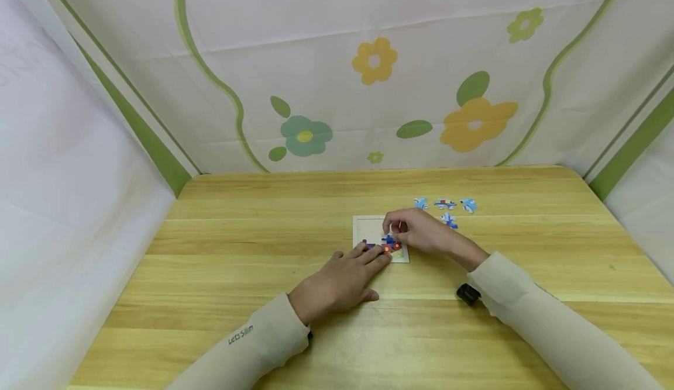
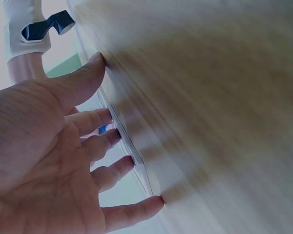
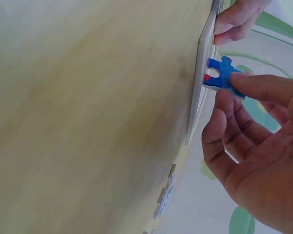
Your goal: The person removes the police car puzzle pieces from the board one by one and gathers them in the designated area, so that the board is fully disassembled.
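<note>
A white-rimmed puzzle tray (image 1: 354, 226) lies flat on the wooden table. Colourful pieces (image 1: 397, 246) with red and yellow round shapes fill part of its near side. My left hand (image 1: 339, 279) rests across the near edge, its fingers spread and fairly straight, covering some pieces. In the left wrist view the fingertips (image 2: 126, 165) touch down along the tray's border. Between thumb and fingers, my right hand (image 1: 421, 229) pinches a blue jigsaw piece (image 3: 227, 78) with a touch of red. That piece is held over the tray, close above the pieces there.
Several loose jigsaw pieces (image 1: 445, 204), mostly blue and white, lie beyond the right hand on the wooden table (image 1: 253, 232). Behind the table's far edge hangs a white cloth (image 1: 316, 74) with printed flowers. A black wrist camera (image 1: 467, 294) sits under the right sleeve.
</note>
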`<control>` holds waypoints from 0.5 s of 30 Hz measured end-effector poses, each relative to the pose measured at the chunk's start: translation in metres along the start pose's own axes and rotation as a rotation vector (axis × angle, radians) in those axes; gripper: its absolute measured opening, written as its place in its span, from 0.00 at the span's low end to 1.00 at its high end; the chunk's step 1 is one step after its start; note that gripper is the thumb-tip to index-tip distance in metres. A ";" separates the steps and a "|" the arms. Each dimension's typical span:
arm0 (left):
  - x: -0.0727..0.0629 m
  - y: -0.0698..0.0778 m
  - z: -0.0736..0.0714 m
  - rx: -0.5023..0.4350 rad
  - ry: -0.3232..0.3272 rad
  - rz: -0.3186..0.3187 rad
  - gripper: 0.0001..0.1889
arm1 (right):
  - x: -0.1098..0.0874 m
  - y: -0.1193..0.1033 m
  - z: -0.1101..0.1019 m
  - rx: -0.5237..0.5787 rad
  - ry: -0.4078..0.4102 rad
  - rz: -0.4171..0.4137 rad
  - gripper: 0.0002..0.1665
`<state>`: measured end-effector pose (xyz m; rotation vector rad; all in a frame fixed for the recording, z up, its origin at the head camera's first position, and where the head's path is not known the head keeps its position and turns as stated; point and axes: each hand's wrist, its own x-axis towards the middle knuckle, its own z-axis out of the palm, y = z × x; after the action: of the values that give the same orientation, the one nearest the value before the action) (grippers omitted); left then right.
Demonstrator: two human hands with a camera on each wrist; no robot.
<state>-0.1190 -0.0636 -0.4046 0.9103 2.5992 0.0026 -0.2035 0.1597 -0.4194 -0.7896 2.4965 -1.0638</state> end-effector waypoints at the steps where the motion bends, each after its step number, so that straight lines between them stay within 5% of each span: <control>1: 0.000 0.000 0.000 0.000 -0.001 0.000 0.39 | 0.000 0.000 0.000 -0.001 -0.005 -0.002 0.12; 15: 0.001 -0.002 0.003 0.000 0.012 0.010 0.39 | -0.014 0.004 -0.014 -0.045 0.066 0.009 0.10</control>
<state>-0.1198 -0.0646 -0.4085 0.9266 2.6051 0.0109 -0.2008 0.1782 -0.4115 -0.7675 2.5845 -1.0503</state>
